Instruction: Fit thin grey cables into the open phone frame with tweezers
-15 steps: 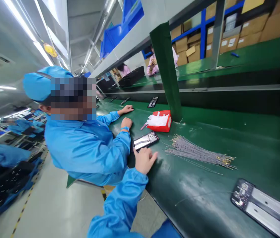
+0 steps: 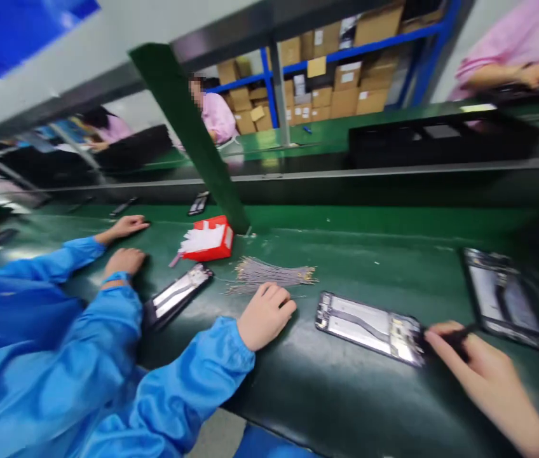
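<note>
Since a moment earlier the left hand had slid, loosely curled and empty, to the wires, while the right hand gripped a dark tool at the phone, frame centre.

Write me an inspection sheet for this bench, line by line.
Surface: green bench mat, scuffed.
Job's things: open phone frame; bundle of thin wires.
Clutter: red tray of white pieces; second phone frame; third phone frame.
Grips: left hand rests at the wire bundle; right hand holds a dark tool at the open frame's end.
Cables: nothing seen.
Surroundings: co-worker's blue sleeve; shelved cardboard boxes.
</note>
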### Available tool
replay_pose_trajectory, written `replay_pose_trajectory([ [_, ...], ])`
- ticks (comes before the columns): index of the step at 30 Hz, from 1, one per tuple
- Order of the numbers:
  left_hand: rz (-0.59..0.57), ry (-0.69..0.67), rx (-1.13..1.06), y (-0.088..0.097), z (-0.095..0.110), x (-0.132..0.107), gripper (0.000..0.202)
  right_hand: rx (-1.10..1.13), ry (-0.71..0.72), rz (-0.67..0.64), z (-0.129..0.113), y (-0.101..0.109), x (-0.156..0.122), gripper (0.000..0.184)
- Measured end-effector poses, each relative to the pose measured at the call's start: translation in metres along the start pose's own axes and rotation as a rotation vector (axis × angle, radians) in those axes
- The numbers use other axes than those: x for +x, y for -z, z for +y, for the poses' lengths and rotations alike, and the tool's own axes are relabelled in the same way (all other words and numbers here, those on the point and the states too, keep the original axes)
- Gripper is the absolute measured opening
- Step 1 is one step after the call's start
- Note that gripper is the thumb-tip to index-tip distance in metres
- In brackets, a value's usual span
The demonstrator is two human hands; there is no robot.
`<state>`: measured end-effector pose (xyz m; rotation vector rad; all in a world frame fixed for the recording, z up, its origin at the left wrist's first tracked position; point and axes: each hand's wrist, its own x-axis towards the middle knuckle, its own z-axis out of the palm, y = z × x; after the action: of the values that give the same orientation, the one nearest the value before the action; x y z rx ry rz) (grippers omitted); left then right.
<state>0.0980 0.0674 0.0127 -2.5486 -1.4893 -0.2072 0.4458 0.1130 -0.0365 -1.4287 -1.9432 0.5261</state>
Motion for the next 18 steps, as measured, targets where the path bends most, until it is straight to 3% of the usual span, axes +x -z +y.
replay_pose_trajectory([
  [3, -0.005, -0.17, -0.065, -0.008, 0.017, 0.02, 0.006, 0.038, 0.013, -0.083, -0.007, 0.01, -0.001, 0.031],
  [8, 0.035, -0.356, -0.103, -0.015, 0.045, 0.03, 0.01, 0.178, 0.061, -0.163, -0.027, 0.005, 0.005, 0.024],
  [13, 0.024, -0.413, -0.118, -0.018, 0.062, 0.042, 0.012, 0.394, 0.11, -0.238, -0.039, 0.003, -0.002, 0.017],
  [18, 0.099, -0.381, -0.173, -0.021, 0.073, 0.052, 0.021, 0.409, 0.135, -0.223, -0.045, -0.001, -0.006, 0.011],
])
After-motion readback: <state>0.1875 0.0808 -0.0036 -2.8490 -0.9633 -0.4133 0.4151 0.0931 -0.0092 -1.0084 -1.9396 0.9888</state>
